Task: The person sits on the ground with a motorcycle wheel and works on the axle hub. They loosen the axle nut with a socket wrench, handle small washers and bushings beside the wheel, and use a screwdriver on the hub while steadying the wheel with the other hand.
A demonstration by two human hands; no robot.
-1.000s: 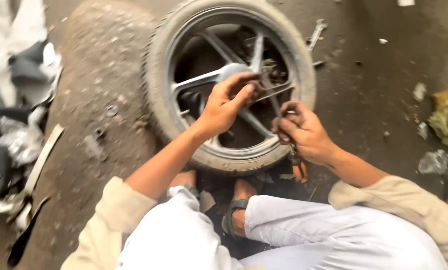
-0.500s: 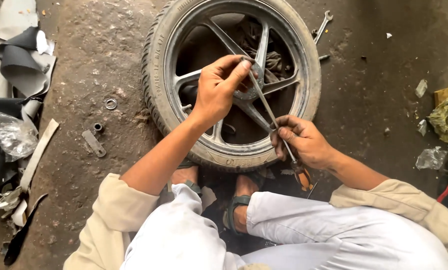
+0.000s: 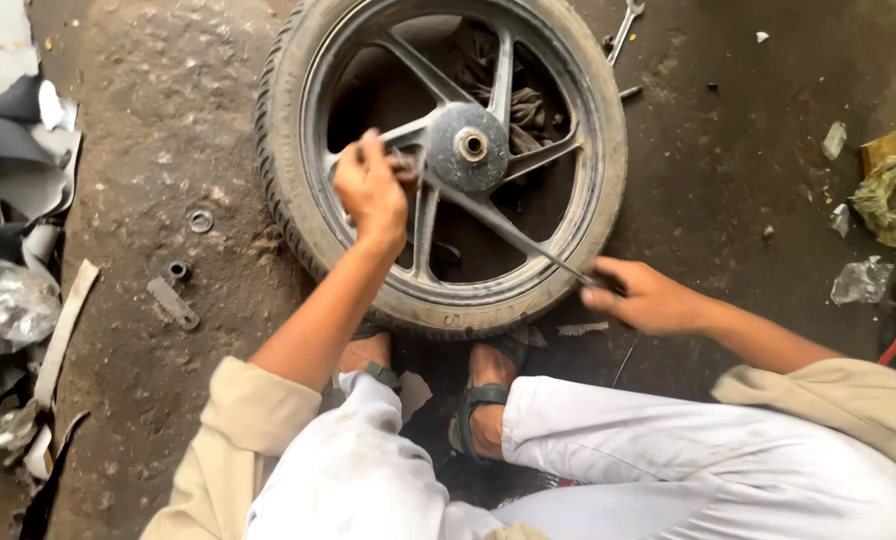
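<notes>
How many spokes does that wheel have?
5 on the wheel: upper left, top, right, bottom, left, mostly behind the left hand.

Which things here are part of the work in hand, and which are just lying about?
In use: wheel, rod, left hand, right hand.
Lying about: washer, metal strip, spanner, yellow rag, plastic scraps.
</notes>
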